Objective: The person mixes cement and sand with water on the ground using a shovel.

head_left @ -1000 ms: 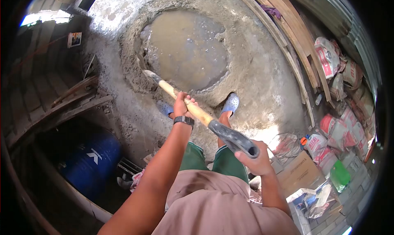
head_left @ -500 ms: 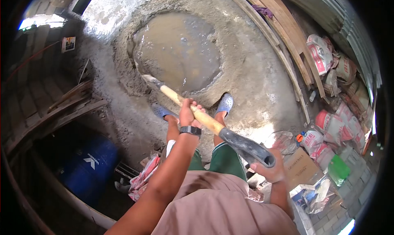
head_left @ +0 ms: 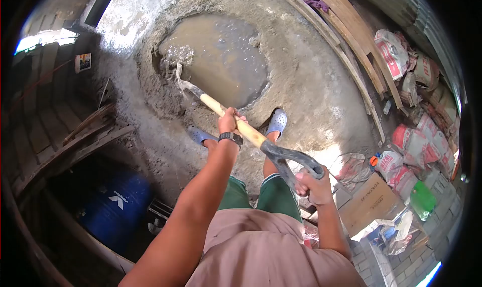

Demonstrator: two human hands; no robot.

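Observation:
My left hand (head_left: 230,121), with a dark watch at its wrist, is wrapped round the wooden shaft of a shovel (head_left: 249,133). At the shaft's upper end, my right hand (head_left: 315,184) grips the dark D-shaped handle. The shovel slants up and left, and its blade tip rests at the left inner edge of a round pool of grey-brown water (head_left: 221,56). A rough ring of wet sand or cement mix (head_left: 150,89) surrounds the pool. Part of the blade is hard to make out against the mud.
My feet in blue clogs (head_left: 277,123) stand at the near side of the ring. Long planks (head_left: 346,31) lie to the right, beside printed sacks (head_left: 391,53). A cardboard box (head_left: 374,201) is at the lower right, a blue drum (head_left: 118,206) at the lower left.
The shovel has turned about its shaft, showing the handle's opening and the blade's edge. Its blade end has moved up into the pool's edge, and the water there is disturbed.

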